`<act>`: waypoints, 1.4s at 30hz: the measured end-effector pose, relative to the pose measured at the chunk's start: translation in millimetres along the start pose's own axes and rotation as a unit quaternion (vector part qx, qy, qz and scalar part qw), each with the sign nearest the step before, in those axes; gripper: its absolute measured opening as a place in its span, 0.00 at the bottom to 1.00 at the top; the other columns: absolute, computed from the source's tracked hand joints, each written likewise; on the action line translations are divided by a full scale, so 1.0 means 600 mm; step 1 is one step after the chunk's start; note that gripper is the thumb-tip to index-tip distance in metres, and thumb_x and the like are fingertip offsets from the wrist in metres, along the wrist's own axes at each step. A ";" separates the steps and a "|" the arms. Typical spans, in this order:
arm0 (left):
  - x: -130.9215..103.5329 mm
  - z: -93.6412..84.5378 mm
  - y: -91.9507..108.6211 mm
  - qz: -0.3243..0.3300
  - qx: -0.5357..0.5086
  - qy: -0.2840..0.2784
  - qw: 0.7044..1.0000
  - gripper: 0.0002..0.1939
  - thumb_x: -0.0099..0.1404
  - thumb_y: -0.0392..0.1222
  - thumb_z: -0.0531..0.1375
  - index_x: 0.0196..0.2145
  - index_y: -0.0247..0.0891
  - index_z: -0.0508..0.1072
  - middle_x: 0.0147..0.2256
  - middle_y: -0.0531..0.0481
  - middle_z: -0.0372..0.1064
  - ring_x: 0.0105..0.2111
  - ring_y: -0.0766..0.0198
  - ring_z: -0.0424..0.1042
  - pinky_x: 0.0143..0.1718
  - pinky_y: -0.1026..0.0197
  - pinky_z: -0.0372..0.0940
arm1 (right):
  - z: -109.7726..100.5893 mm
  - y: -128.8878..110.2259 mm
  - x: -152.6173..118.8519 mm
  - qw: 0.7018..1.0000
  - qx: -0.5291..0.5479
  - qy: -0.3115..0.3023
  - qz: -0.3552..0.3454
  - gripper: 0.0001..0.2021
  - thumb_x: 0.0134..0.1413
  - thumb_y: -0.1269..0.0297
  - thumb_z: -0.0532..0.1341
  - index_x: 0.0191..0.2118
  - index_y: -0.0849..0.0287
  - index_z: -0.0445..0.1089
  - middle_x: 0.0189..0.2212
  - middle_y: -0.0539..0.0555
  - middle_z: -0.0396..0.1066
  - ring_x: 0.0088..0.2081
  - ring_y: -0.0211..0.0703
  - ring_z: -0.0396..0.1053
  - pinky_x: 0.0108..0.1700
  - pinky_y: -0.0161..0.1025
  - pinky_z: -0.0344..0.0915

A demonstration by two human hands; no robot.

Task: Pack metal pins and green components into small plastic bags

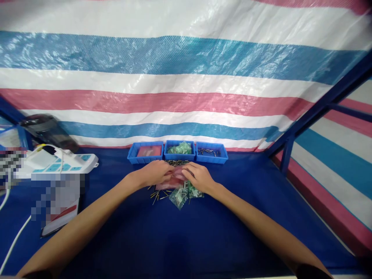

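Both forearms reach in from the bottom edge, their elbows cut off, and meet at the middle of the blue worktop (203, 240). At the centre, the left hand (155, 173) and right hand (199, 177) press together on a reddish plastic bag (171, 182), fingers curled on its top edge; the bag's upper part is hidden under them, so its contents cannot be made out. Just toward 6 o'clock of the hands lie small green packets (181, 195) and scattered dark screws (157, 195), partly under the wrists. At 12 o'clock three blue trays (177, 152) stand in a row against the striped tarp (174, 77). At 9 o'clock a white power strip (68, 161) sits beside a blurred-out patch.
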State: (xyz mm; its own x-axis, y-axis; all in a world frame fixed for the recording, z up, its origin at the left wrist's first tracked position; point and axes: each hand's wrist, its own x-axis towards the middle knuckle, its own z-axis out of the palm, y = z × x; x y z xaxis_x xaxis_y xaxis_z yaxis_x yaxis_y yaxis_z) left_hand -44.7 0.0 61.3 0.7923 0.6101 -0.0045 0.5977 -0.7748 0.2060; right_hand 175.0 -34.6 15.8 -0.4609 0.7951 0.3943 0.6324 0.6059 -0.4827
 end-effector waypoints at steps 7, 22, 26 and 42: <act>0.011 -0.022 0.004 -0.008 -0.032 0.070 0.997 0.14 0.70 0.39 0.48 0.38 0.36 0.73 0.34 0.48 0.75 0.32 0.62 0.72 0.32 0.62 0.59 | 0.015 0.031 -0.001 0.991 0.102 0.077 -0.029 0.14 0.61 0.56 0.58 0.47 0.59 0.69 0.41 0.56 0.71 0.40 0.43 0.69 0.42 0.39 0.65; 0.046 0.070 -0.010 -0.142 -0.467 0.220 0.844 0.13 0.56 0.47 0.65 0.28 0.33 0.75 0.24 0.49 0.72 0.24 0.66 0.69 0.26 0.65 0.63 | 0.038 0.044 -0.008 0.958 0.142 0.234 0.086 0.15 0.59 0.54 0.58 0.26 0.59 0.65 0.21 0.47 0.56 0.24 0.36 0.55 0.28 0.35 0.55; 0.046 0.079 0.003 -0.168 -0.481 0.284 0.812 0.13 0.55 0.46 0.65 0.25 0.32 0.73 0.22 0.52 0.70 0.22 0.69 0.66 0.25 0.66 0.62 | 0.040 0.044 -0.012 0.963 0.163 0.196 0.088 0.14 0.58 0.53 0.58 0.30 0.59 0.66 0.21 0.47 0.57 0.24 0.36 0.54 0.26 0.34 0.54; 0.044 0.076 0.015 -0.147 -0.466 0.188 0.852 0.15 0.57 0.48 0.64 0.25 0.32 0.74 0.23 0.52 0.70 0.23 0.67 0.66 0.26 0.65 0.60 | 0.040 0.043 -0.011 0.967 0.128 0.197 0.096 0.18 0.59 0.50 0.56 0.25 0.58 0.64 0.20 0.48 0.60 0.24 0.38 0.57 0.29 0.36 0.56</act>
State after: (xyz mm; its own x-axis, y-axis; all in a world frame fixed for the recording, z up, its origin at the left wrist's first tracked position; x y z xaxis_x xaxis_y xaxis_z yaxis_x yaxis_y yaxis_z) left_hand -13.0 1.7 18.4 0.4250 0.9009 0.0880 0.2688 -0.2184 0.9381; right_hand 179.5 -23.3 -17.8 -0.0451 0.8518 0.5219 0.4838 0.4757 -0.7346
